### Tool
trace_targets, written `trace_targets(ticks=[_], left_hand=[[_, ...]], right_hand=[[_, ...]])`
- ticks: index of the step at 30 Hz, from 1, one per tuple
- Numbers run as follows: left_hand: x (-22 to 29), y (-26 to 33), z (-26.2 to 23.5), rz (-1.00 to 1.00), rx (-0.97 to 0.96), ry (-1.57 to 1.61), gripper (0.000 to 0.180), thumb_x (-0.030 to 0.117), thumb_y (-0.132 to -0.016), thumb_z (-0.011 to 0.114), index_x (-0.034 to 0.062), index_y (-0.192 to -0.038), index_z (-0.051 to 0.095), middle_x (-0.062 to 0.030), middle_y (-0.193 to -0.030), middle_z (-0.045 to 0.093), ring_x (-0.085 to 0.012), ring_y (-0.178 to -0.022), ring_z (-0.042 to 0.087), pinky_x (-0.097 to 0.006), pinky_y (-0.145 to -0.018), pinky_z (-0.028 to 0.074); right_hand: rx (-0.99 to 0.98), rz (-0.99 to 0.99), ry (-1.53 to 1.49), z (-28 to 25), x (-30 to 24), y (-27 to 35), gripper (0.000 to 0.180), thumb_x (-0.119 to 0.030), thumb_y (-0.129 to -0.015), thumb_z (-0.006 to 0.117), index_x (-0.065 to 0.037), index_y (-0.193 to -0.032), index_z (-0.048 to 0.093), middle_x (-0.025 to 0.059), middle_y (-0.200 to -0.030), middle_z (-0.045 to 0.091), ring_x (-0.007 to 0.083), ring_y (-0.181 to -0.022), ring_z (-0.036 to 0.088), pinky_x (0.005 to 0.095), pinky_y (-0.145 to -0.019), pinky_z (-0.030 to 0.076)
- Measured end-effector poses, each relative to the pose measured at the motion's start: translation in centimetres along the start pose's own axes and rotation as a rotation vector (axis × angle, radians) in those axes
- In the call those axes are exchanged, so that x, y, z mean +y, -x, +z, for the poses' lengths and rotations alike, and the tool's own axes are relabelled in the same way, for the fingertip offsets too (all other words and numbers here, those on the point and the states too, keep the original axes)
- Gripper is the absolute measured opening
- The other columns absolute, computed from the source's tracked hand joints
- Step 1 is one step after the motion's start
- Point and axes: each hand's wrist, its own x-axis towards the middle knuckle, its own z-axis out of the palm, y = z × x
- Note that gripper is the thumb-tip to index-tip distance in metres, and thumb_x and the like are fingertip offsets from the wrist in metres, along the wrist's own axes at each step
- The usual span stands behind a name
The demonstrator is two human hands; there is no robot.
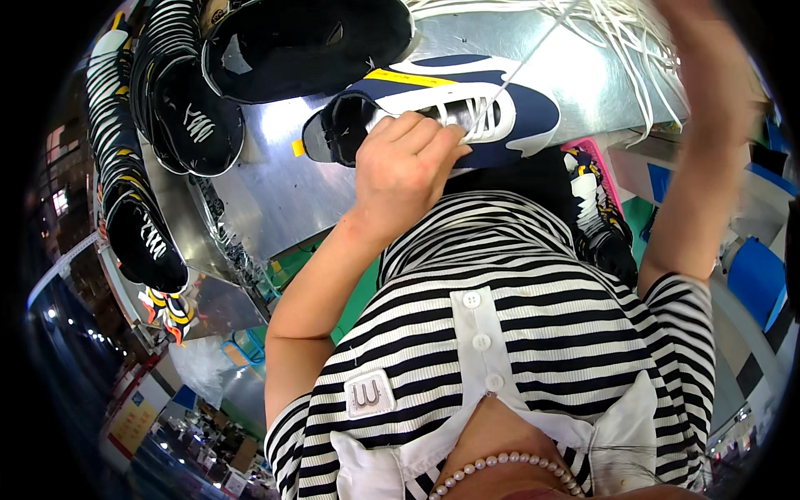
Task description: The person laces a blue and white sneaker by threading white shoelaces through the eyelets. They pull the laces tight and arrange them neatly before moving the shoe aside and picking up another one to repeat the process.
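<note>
A navy and white shoe [467, 104] lies at the near edge of the metal bench [275, 183], and the left hand [404, 171] clamps it down over the laces. The right hand [708, 58], raised near the bench's right edge, pulls a white lace [525, 62] taut from the shoe; its grip is blurred, so I cannot tell how it closes. A loose bundle of white laces [617, 33] lies at the far right, and black shoes [250, 58] are stacked at the far left corner.

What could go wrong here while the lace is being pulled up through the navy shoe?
The right hand draws the white lace taut close to the loose lace bundle; it might snag or tangle there. The left hand pins the navy and white shoe only at its eyelets, so a hard pull could tip or slide it on the smooth metal table. The black shoes crowd its heel.
</note>
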Motion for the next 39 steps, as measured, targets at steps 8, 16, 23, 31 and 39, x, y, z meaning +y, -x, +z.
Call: trace_targets(ticks=[8, 16, 23, 31, 39], left_hand=[[0.0, -0.3, -2.3, -0.685, -0.134, 0.358, 0.067, 0.028, -0.096, 0.062, -0.0059, -0.14, 0.024, -0.0182, -0.075, 0.068, -0.0379, -0.064, 0.067, -0.04, -0.061, 0.052], [-0.8, -0.8, -0.2, -0.762, 0.014, 0.315, 0.047, 0.03, -0.09, 0.072, -0.0016, -0.121, 0.056, -0.0109, -0.093, 0.069, -0.0128, -0.082, 0.065, -0.026, -0.075, 0.051], [-0.9, -0.3, 1.2, -0.807, 0.163, 0.375, 0.046, 0.03, -0.074, 0.08, 0.0075, -0.11, 0.064, -0.0103, -0.076, 0.068, -0.0299, -0.076, 0.06, -0.041, -0.075, 0.046], [-0.4, -0.3, 1.1, -0.741, 0.152, 0.344, 0.043, 0.009, -0.081, 0.079, -0.0028, -0.116, 0.059, -0.01, -0.1, 0.07, -0.0123, -0.086, 0.066, -0.025, -0.077, 0.054], [0.1, 0.4, 2.3, -0.674, 0.251, 0.339, 0.039, 0.013, -0.077, 0.075, 0.0073, -0.114, 0.064, -0.0099, -0.074, 0.065, -0.0282, -0.067, 0.056, -0.039, -0.069, 0.045]], right_hand=[[-0.436, 0.521, -0.009, 2.2, 8.2, 6.9, 0.012, -0.01, -0.088, 0.07, -0.002, -0.096, 0.069, -0.0026, -0.082, 0.065, 0.0023, -0.075, 0.056, 0.017, -0.066, 0.043], [-0.493, 0.532, 0.215, 3.1, 10.5, 6.9, 0.014, -0.019, -0.09, 0.068, -0.006, -0.094, 0.068, -0.0061, -0.075, 0.057, 0.0012, -0.068, 0.045, 0.0171, -0.059, 0.034], [-0.37, 0.49, 0.291, 2.6, 8.1, 8.1, 0.022, -0.02, -0.094, 0.063, -0.003, -0.108, 0.059, 0.0083, -0.087, 0.067, 0.0188, -0.075, 0.065, 0.0306, -0.067, 0.049], [-0.51, 0.264, 0.606, 2.0, 7.1, 8.9, 0.011, -0.014, -0.092, 0.062, -0.005, -0.094, 0.058, 0.0112, -0.075, 0.065, 0.0295, -0.067, 0.064, 0.0367, -0.059, 0.047], [-0.602, -0.051, 1.007, 4.4, 8.6, 9.5, 0.017, -0.013, -0.08, 0.067, -0.005, -0.092, 0.059, 0.0113, -0.07, 0.064, 0.03, -0.067, 0.066, 0.0381, -0.059, 0.051]])
